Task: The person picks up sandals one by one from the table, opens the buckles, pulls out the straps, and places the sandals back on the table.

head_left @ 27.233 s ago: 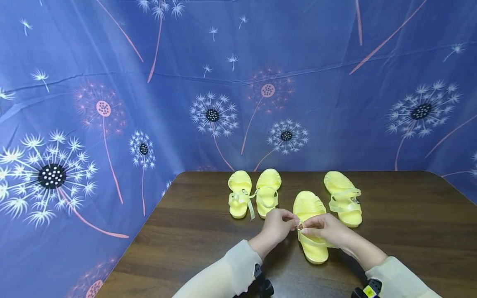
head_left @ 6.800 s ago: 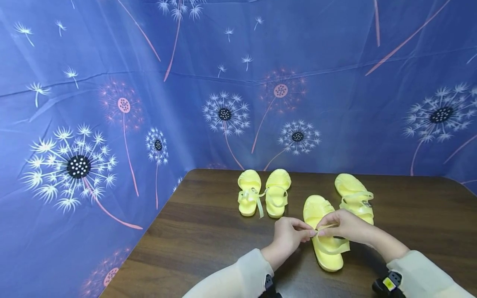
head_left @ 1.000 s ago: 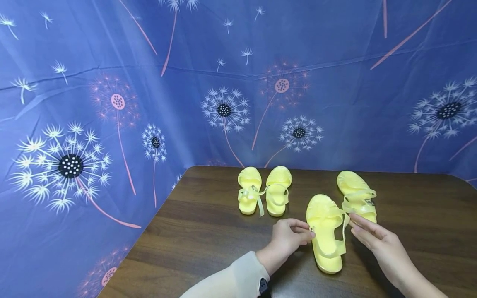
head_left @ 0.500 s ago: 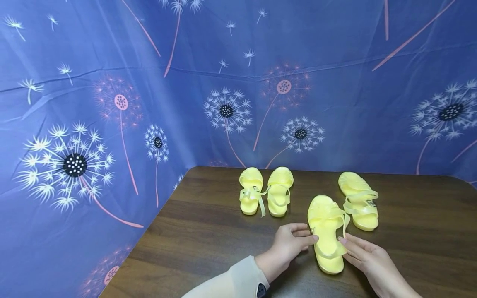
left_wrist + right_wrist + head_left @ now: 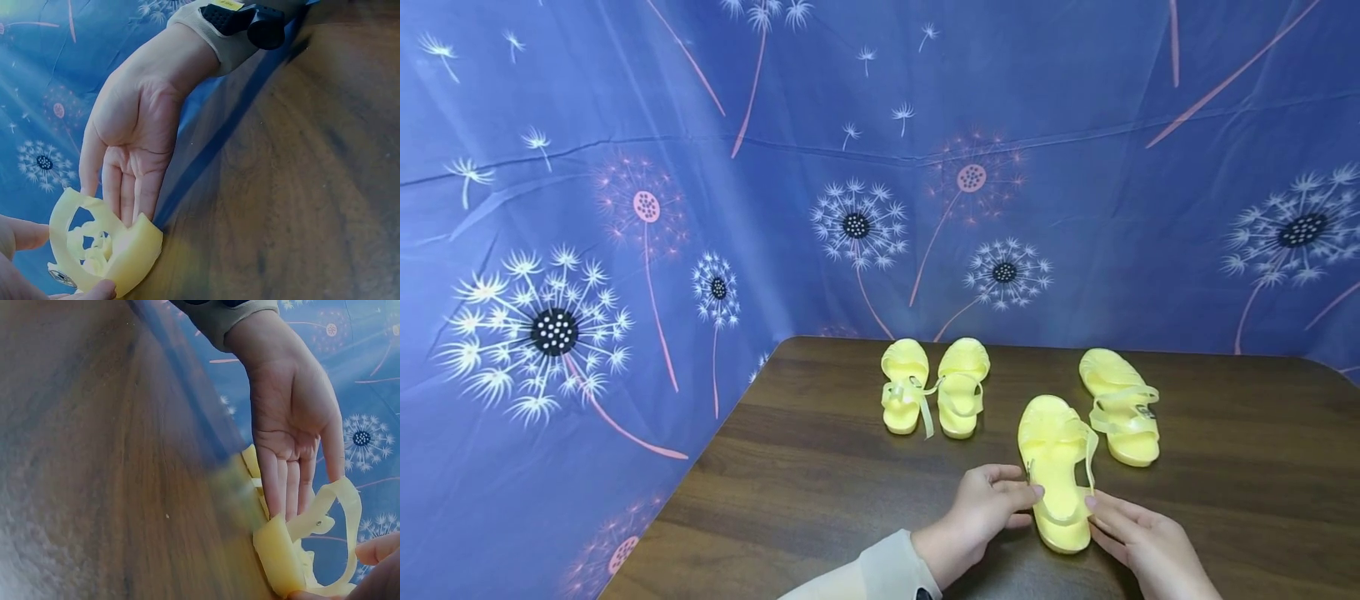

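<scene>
Flanking the sandal, both hands press its edges.

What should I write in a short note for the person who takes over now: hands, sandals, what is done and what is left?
Left hand: open, straight fingers against the left side of the near sandal.
Right hand: open, fingers against its right heel side.
Near sandal lies flat on the table, its strap standing in a loop; whether it is buckled cannot be told.
Its partner sandal lies behind it to the right, strap across.
The small pair stands at the back, one strap hanging loose.
Left: check the near strap; the small pair's loose strap.
</scene>
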Action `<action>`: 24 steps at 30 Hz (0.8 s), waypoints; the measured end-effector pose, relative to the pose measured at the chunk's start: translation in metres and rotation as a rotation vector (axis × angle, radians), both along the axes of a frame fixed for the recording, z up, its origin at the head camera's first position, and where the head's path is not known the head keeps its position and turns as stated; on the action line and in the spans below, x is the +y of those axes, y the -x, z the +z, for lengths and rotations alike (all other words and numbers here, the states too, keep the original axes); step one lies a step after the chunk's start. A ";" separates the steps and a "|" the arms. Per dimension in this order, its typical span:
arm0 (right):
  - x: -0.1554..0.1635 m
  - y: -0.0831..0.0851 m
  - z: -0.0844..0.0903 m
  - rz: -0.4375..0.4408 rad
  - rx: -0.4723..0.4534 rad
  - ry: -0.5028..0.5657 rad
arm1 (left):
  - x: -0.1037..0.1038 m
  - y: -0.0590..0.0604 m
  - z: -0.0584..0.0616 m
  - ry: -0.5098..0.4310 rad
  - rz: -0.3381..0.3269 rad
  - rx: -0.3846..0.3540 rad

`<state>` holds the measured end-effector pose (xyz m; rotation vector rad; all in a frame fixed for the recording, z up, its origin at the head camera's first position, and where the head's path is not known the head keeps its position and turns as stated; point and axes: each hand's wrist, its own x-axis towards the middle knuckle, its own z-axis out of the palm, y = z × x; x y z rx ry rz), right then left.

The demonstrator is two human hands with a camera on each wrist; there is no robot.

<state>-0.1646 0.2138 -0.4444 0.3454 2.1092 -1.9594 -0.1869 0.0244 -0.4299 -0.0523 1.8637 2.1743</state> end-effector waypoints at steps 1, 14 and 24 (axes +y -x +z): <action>0.000 0.000 0.000 0.000 0.007 0.007 | 0.000 -0.001 0.000 -0.007 0.003 0.000; -0.004 0.007 0.003 0.021 -0.016 -0.011 | 0.001 -0.001 -0.003 0.005 0.025 0.025; -0.004 0.017 0.005 -0.002 0.016 0.011 | 0.005 0.009 -0.002 0.061 0.046 0.054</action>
